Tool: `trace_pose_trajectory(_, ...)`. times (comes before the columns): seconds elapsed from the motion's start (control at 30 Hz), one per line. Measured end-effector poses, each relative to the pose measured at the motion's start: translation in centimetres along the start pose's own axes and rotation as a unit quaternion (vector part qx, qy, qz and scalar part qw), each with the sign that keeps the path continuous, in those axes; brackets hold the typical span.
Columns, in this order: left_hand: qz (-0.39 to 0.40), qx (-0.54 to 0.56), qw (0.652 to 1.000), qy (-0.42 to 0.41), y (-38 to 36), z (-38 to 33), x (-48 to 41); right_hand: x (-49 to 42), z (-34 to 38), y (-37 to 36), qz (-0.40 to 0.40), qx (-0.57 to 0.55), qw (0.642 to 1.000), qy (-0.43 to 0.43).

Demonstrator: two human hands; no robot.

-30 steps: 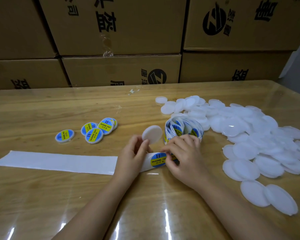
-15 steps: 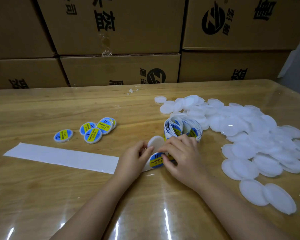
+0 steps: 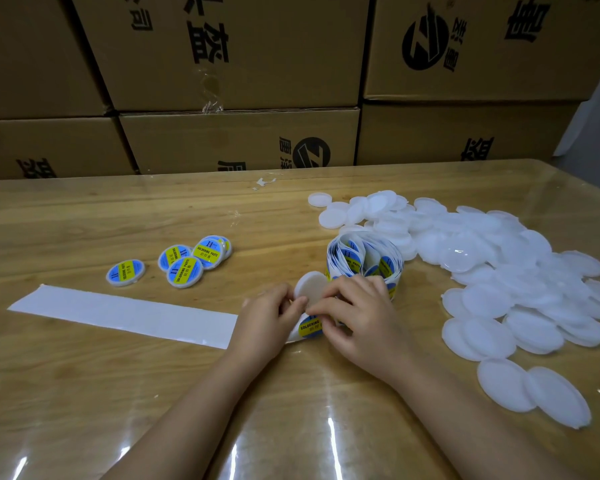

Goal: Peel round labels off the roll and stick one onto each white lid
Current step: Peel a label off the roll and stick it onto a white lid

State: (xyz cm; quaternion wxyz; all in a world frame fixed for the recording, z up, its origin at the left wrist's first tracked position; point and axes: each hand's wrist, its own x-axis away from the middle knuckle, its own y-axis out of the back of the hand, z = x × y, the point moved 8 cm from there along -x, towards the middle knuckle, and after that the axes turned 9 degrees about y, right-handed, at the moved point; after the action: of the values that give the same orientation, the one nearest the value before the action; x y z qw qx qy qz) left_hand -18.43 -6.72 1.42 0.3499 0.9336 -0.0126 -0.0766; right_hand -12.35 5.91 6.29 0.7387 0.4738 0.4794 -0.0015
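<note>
Head view: near the middle of the wooden worktop, the left hand pinches a white round plastic lid, tilted on edge. Just below it, toward the front edge, the blue-and-yellow round label lies on its white backing strip. The right hand is nearer, its curled fingers pinching the label's right edge.

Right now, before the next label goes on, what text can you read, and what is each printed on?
"SOLDERING PASTE": yellow band on the labelled lids.
"II": blue area beside that band, same lids.
"SOLDERING": the label on the backing strip, rest covered.
Small print on the labels: too small to read.
Cardboard boxes: large black characters and a round logo, upside down, not legible to me.
</note>
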Motion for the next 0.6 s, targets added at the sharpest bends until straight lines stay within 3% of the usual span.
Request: trace_pose_trajectory(0.6, -0.004, 0.067, 0.996, 0.058, 0.1, 1.4, -0.5, 0.6, -0.8, 1.9, -0.156, -0.066, 0.985, -0.022)
